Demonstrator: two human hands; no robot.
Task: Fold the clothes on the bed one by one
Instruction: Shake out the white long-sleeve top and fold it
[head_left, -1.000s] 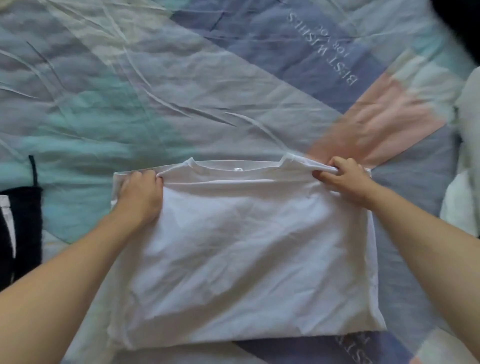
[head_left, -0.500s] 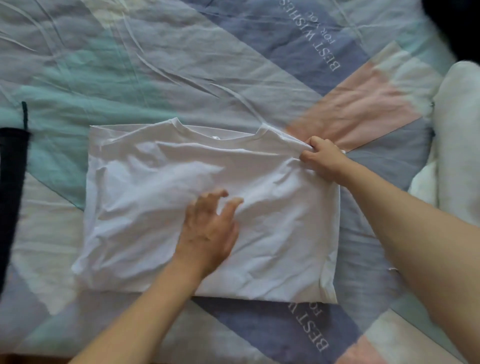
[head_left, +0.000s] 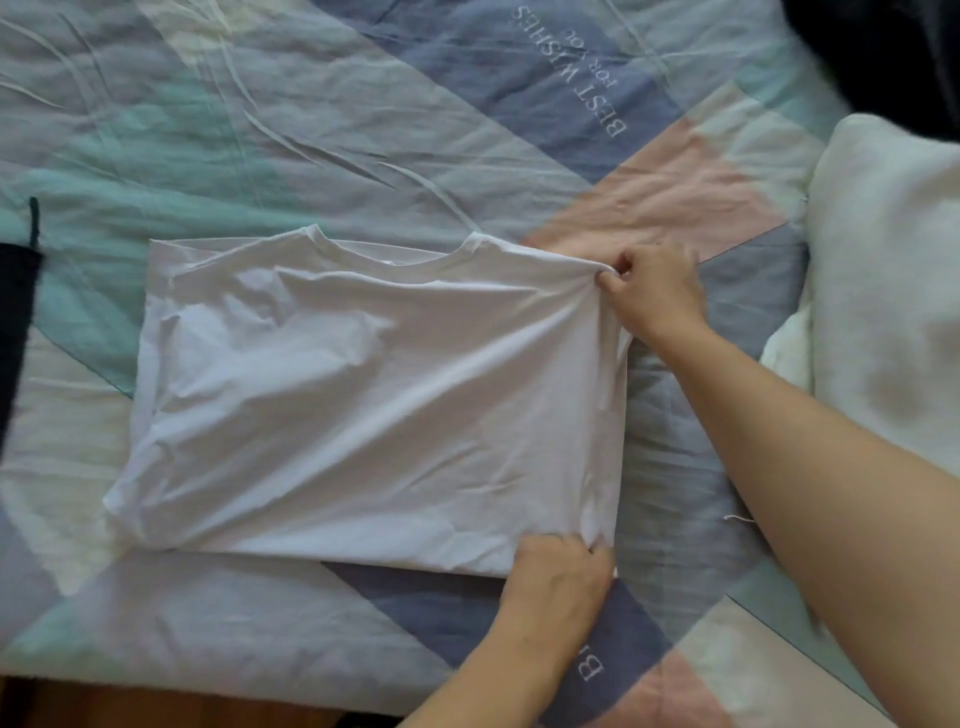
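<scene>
Shirt: one white T-shirt (head_left: 363, 405) lies flat on the bed, folded to a rough rectangle, collar on the far edge, creases fanning out from its far right corner.
Where it sits: about the middle of the bedspread (head_left: 311, 130), its near edge close to the bed's near edge.
Hands: two, both bare, both at the shirt's right side.
Right hand (head_left: 655, 293): at the far right corner of the shirt, fingers curled in, thumb and fingertips pinching a small bunch of the white cloth; the fabric pulls taut toward it.
Left hand (head_left: 558, 577): at the near right corner, fingers bent down over the shirt's edge and gripping it; the fingertips are tucked into the cloth, so I cannot tell how many lie under the edge.
Arms: two bare forearms, the left coming up from the bottom, the right slanting in from the lower right.
Bedspread: one patchwork cover in teal, blue, pink and pale blocks, with "BEST WISHES FOR YOU" printed on a blue patch.
White pile (head_left: 883, 291): one pale heap of cloth at the right, well apart from the shirt.
Dark garment (head_left: 15, 322): one, at the left edge, only partly in view.
</scene>
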